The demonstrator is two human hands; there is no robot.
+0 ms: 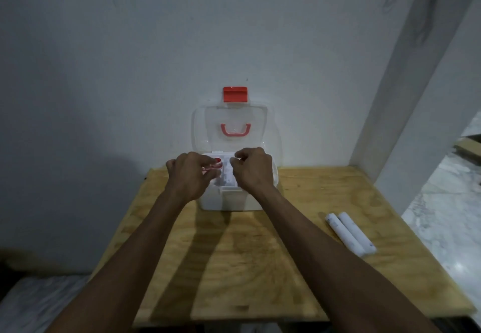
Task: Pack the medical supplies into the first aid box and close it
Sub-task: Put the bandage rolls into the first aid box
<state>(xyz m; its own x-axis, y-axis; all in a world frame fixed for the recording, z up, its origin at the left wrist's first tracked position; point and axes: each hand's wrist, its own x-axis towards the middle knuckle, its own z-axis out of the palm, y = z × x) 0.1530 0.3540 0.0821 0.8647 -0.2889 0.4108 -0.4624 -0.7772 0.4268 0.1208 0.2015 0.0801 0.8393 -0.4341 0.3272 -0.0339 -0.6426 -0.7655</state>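
Observation:
A white first aid box point(229, 201) stands at the far edge of the wooden table point(260, 267), against the wall. Its clear lid point(208, 129) leans back open, showing a red handle point(235, 130) and a red latch point(235, 94) on top. My left hand point(188, 173) is over the box's left side, fingers curled on a red-and-white item point(214, 166). My right hand point(251, 169) hovers over the right side with fingers pinched; what it holds, if anything, is hidden. White items point(226, 176) lie inside between the hands. Two white tubes point(350, 233) lie on the table to the right.
A white wall rises right behind the box. A white pillar point(406, 98) stands at the table's right rear corner. Marble floor point(447, 215) shows beyond the right edge, and the table's front edge is close to me.

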